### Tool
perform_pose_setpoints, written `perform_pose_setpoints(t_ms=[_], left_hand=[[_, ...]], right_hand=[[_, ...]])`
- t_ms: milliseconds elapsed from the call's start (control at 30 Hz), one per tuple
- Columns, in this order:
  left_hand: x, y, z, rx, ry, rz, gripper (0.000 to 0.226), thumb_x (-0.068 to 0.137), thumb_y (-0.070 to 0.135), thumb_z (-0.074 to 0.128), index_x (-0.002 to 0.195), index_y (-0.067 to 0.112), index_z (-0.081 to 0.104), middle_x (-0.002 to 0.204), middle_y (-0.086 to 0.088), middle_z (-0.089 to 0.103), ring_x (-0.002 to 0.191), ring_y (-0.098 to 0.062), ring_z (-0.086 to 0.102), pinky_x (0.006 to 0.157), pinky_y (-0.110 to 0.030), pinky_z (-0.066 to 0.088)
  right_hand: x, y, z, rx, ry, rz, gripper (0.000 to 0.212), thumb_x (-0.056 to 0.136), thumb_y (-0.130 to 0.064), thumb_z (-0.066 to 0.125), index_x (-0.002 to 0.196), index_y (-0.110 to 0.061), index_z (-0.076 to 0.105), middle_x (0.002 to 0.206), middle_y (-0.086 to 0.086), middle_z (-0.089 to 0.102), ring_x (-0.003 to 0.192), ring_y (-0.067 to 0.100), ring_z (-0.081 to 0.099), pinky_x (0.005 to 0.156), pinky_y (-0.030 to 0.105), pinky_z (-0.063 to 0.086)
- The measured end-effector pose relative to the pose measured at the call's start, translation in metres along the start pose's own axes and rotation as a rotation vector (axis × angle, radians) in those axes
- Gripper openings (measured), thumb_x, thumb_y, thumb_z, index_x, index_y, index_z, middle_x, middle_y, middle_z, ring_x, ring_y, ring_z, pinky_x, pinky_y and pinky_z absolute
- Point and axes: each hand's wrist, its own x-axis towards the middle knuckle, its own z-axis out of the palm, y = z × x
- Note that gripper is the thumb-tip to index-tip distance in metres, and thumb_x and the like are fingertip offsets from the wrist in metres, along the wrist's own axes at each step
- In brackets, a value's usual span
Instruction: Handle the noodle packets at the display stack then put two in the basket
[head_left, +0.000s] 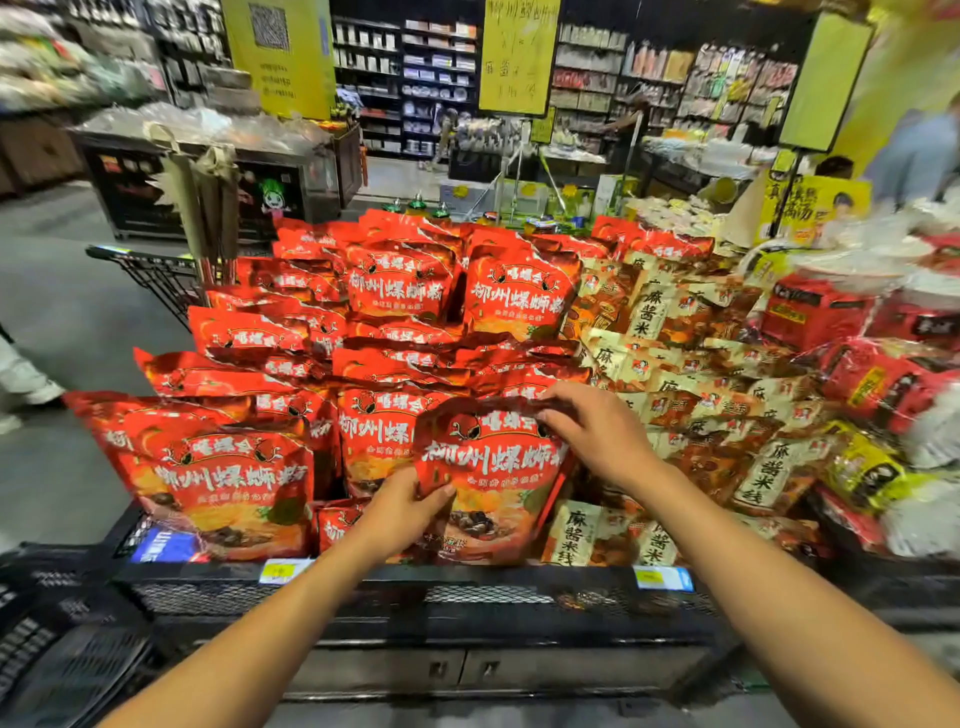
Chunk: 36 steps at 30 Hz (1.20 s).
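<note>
Both hands grasp the red packet at the bin's front edge: left hand pinching its side, right hand its top. Tugging could topple the leaning stack behind.

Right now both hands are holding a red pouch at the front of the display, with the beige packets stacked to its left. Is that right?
Not quite. The head view shows the left hand and right hand holding the red pouch at the front of the display, but the beige packets are stacked to its right, not its left.
</note>
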Motion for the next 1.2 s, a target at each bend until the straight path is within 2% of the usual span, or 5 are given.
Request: perform_pose_setpoints(t_ms=[233,700,933,1067,1200], left_hand=[[0.032,-0.016,0.022,0.409,0.142,-0.03,0.018,0.094,0.038,0.072,0.087,0.022,0.069,0.09,0.005,0.068,0.086,-0.019,0.068,0.076,-0.036,0.055],[0.059,-0.039,0.038,0.213,0.015,-0.053,0.029,0.098,0.021,0.065,0.126,0.026,0.064,0.094,0.005,0.074,0.055,-0.009,0.061,0.054,-0.027,0.052],[0.068,-0.021,0.039,-0.206,-0.024,-0.188,0.005,0.098,0.026,0.069,0.101,0.03,0.072,0.089,0.009,0.076,0.075,-0.017,0.067,0.079,-0.036,0.05],[0.067,-0.027,0.039,-0.203,-0.02,-0.172,0.015,0.104,0.022,0.06,0.105,0.017,0.073,0.078,0.016,0.069,0.067,-0.003,0.054,0.067,-0.026,0.042],[0.064,-0.04,0.043,-0.13,-0.151,-0.202,0.016,0.102,0.026,0.063,0.116,0.019,0.069,0.108,0.005,0.075,0.087,-0.007,0.064,0.092,-0.034,0.05]], right_hand=[[-0.009,0.024,0.029,-0.027,-0.047,0.11,0.017,0.101,-0.047,0.058,0.109,-0.035,0.068,0.101,-0.018,0.07,0.09,0.01,0.066,0.074,0.036,0.055],[-0.014,0.057,0.052,0.018,0.075,0.138,0.023,0.098,-0.037,0.067,0.117,-0.029,0.078,0.114,-0.011,0.076,0.106,0.012,0.069,0.089,0.033,0.056],[-0.009,0.058,0.06,0.103,0.089,0.195,0.024,0.1,-0.034,0.065,0.12,-0.026,0.077,0.114,-0.008,0.076,0.103,0.014,0.069,0.086,0.031,0.054],[-0.01,0.058,0.065,0.118,0.044,0.21,0.025,0.101,-0.035,0.063,0.122,-0.028,0.076,0.116,-0.011,0.075,0.105,0.011,0.067,0.085,0.025,0.049],[-0.018,0.063,0.075,0.089,-0.049,0.266,0.025,0.102,-0.039,0.061,0.121,-0.031,0.075,0.116,-0.015,0.074,0.107,0.009,0.066,0.091,0.029,0.052]])
